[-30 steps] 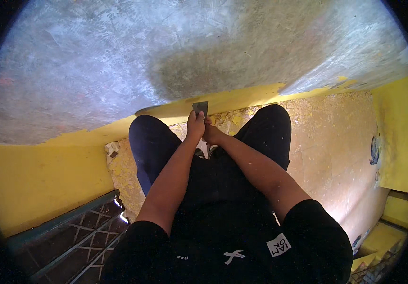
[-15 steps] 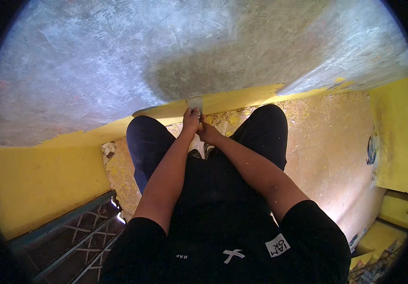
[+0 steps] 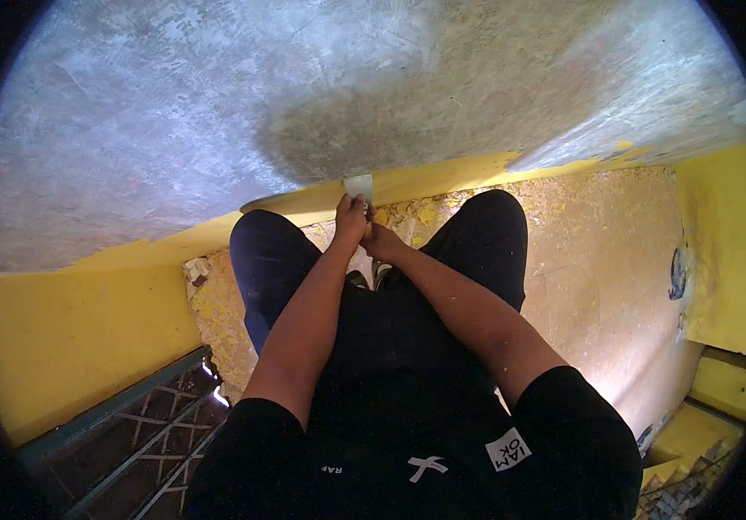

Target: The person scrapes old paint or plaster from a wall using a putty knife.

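A metal scraper [image 3: 358, 185] points away from me, its blade at the yellow paint strip [image 3: 477, 173] along the foot of the grey, patchy wall [image 3: 200, 95]. My left hand [image 3: 350, 219] is closed on the scraper, thumb and fingers near the blade. Just below it and to the right, my right hand [image 3: 379, 243] is closed around the handle, which is mostly hidden by both hands. Both hands sit between my raised, dark-trousered knees, close to the wall.
Tan floor [image 3: 598, 260] strewn with yellow flakes lies by my legs. Yellow walls [image 3: 78, 338] stand left and right. A dark metal lattice [image 3: 130, 433] is at lower left, a crumbled light lump [image 3: 196, 270] in the left corner, a dark crumpled object [image 3: 677, 273] by the right wall.
Over the last second my hands and the scraper have shifted slightly left, and the blade has tilted, looking lighter. Since half a second ago they have hardly moved.
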A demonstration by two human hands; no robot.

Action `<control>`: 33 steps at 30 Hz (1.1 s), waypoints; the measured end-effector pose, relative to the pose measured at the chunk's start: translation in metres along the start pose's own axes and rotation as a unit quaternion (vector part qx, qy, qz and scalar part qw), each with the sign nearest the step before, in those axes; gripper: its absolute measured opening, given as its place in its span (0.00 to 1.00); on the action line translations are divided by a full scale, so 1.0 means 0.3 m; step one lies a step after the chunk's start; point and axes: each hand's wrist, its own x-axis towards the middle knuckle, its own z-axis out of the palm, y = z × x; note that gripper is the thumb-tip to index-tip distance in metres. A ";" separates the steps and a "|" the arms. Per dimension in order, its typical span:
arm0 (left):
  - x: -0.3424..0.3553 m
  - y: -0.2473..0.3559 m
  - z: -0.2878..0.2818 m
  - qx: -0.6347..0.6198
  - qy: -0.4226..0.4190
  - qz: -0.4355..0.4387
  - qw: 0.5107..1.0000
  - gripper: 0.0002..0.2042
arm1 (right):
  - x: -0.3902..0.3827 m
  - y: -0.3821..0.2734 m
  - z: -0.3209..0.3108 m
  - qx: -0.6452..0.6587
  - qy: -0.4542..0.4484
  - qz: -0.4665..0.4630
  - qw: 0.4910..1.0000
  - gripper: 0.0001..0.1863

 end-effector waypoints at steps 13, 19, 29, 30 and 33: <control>-0.025 0.052 0.045 0.019 0.033 -0.006 0.999 0.06 | -0.028 0.021 0.014 0.110 -0.075 0.043 0.990 0.17; -0.010 0.032 0.022 -0.079 0.011 -0.005 0.997 0.06 | -0.075 0.019 0.056 0.024 0.085 -0.092 0.992 0.19; -0.052 0.070 0.027 -0.115 -0.010 0.007 0.993 0.08 | -0.102 -0.026 0.042 -0.035 0.143 -0.123 0.981 0.24; -0.066 0.105 0.052 -0.112 -0.012 0.009 0.994 0.08 | -0.095 -0.010 0.048 -0.032 0.168 -0.138 0.976 0.26; -0.133 0.157 0.063 -0.054 -0.077 0.154 0.984 0.10 | -0.089 -0.071 0.004 0.091 0.200 -0.205 0.954 0.25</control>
